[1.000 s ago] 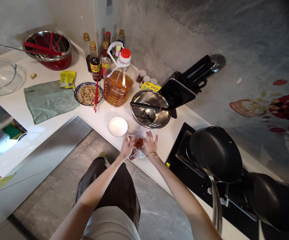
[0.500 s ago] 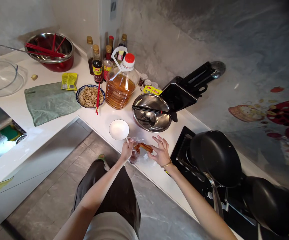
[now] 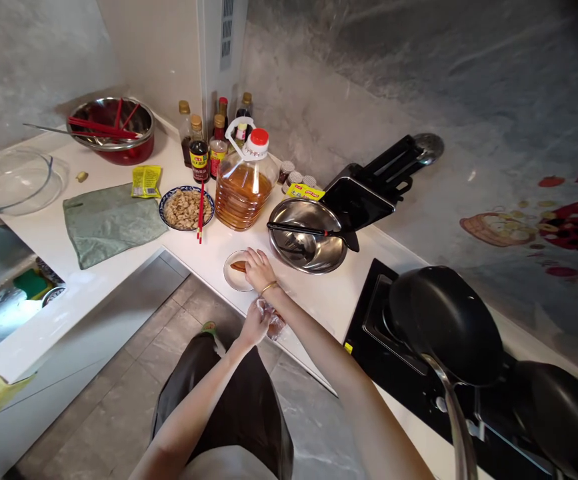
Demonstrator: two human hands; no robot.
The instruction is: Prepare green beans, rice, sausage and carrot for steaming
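My right hand (image 3: 260, 271) is over a small white bowl (image 3: 231, 280), its fingers closed round a reddish-brown sausage (image 3: 239, 265). One end of the sausage pokes out to the left of the fingers, and the rest is hidden under the hand. Just below, my left hand (image 3: 255, 324) pinches the gathered top of a clear plastic bag (image 3: 275, 327) near the counter's front edge. Dark reddish pieces show through the bag, partly covered by my right forearm.
Behind the hands stand a steel bowl (image 3: 303, 257) with a black-handled utensil across it, an oil jug (image 3: 243, 197) and a bowl of chopped meat (image 3: 183, 209). Black pans (image 3: 443, 327) sit on the stove at right. A green cloth (image 3: 111, 223) lies left, beyond the counter corner.
My right hand has moved left from the bag to the white bowl, carrying a sausage. My left hand keeps hold of the bag, now slightly lower in view.
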